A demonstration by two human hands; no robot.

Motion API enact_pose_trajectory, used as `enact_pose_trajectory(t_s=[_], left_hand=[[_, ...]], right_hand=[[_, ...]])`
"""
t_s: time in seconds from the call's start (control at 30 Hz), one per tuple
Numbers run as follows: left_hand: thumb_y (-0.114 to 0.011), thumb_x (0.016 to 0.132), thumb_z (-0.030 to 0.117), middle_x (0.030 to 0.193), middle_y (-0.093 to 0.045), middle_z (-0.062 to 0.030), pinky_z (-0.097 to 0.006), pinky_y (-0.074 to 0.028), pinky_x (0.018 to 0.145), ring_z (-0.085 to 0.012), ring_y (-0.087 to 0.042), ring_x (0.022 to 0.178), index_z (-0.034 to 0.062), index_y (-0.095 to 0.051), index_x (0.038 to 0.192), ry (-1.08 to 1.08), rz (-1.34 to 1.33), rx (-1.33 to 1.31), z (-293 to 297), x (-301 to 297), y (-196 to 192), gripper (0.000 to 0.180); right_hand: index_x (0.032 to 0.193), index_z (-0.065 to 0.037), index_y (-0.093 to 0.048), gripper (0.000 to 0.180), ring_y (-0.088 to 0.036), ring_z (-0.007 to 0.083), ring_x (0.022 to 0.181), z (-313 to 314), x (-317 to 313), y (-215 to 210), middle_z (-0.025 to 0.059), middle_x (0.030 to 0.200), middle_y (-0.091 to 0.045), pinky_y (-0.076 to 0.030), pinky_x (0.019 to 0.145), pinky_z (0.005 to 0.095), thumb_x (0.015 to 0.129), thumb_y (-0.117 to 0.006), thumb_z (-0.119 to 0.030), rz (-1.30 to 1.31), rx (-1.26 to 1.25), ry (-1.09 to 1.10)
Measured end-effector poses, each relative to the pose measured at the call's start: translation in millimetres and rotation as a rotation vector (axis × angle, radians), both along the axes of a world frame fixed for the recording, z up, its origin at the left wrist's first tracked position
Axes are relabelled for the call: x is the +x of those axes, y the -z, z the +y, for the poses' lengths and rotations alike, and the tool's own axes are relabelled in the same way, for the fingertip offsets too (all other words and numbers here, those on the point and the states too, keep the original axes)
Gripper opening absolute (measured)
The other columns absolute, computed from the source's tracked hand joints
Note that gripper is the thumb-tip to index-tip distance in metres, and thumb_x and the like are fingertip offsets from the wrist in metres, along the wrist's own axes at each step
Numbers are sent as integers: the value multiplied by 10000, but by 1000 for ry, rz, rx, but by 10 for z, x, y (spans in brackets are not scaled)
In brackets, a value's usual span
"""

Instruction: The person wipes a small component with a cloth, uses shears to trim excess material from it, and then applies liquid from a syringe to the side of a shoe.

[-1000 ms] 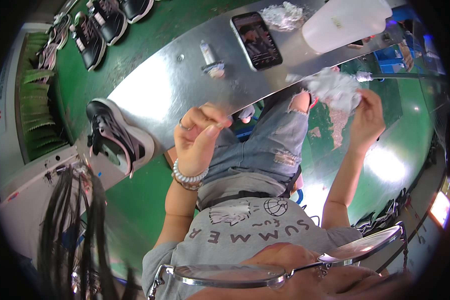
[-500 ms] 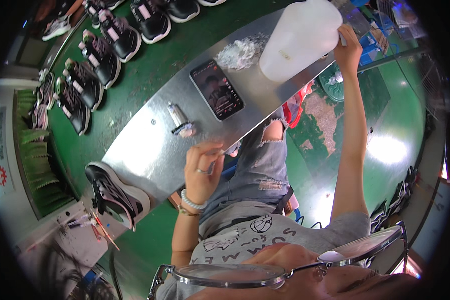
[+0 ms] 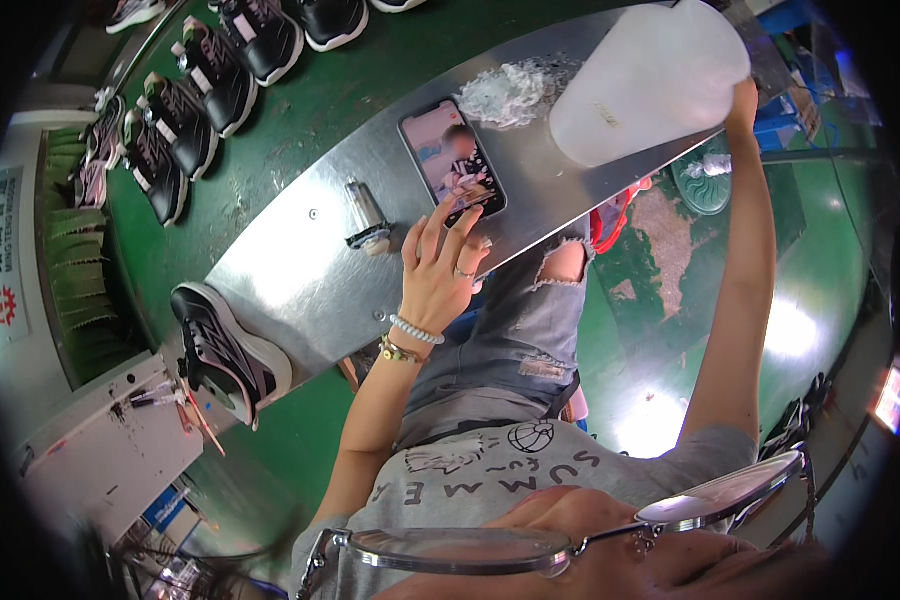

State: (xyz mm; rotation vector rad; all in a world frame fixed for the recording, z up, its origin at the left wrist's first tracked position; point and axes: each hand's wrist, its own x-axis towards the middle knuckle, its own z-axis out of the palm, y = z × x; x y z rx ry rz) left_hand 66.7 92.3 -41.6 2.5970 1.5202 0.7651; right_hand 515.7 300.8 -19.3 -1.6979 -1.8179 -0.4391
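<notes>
My left hand (image 3: 438, 262) reaches over the lower end of a smartphone (image 3: 440, 150), fingers spread, with fingertips at its lit screen. A ring is on one finger and bracelets circle the wrist. My right hand (image 3: 742, 108) is at the right side of a large white translucent plastic container (image 3: 640, 90), its fingers hidden behind the container. Left of the phone lies a small clear cylinder with a dark end (image 3: 363, 210). A crumpled whitish heap (image 3: 515, 95) sits between phone and container.
The metal-topped bench (image 3: 300, 260) carries these things. A black-and-white sneaker (image 3: 228, 350) stands at its left end. Several dark sneakers (image 3: 220, 80) line the green surface beyond. A white ledge (image 3: 120, 440) with pens is at lower left. A green round base (image 3: 703, 185) stands right of the bench.
My left hand has moved up and forward from the bench's near edge to the phone, its fingers opening out. The phone's screen picture has changed. My right hand's fingers have slipped behind the container.
</notes>
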Motion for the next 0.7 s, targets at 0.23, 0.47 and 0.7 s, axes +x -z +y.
enact_pose_trajectory(t_s=[0.23, 0.47, 0.7], left_hand=[[-625, 766, 168, 1230, -524, 54, -445, -196, 996, -216, -395, 1234, 164, -475, 895, -35, 71, -21, -10, 6, 5, 197], [-630, 751, 160, 1217, -536, 72, -475, -125, 1008, -181, -432, 1208, 175, -468, 843, -36, 78, 9, -20, 32, 27, 187], [-642, 743, 149, 1150, -565, 54, -461, -134, 1003, -168, -494, 1137, 185, -498, 878, -60, 80, 73, -112, -81, 50, 200]], right_hand=[[1000, -47, -580, 218, -561, 355, 926, 161, 21, 200, 136, 995, -587, -465, 780, 407, 828, -485, -143, -176, -263, 54], [1013, -44, -577, 227, -565, 359, 917, 101, 3, 153, 139, 1004, -586, -468, 774, 397, 823, -492, -135, -230, -237, 18], [1026, -41, -575, 238, -568, 364, 909, 113, -226, 179, 142, 1013, -584, -471, 768, 388, 818, -500, -126, -61, -51, -143]])
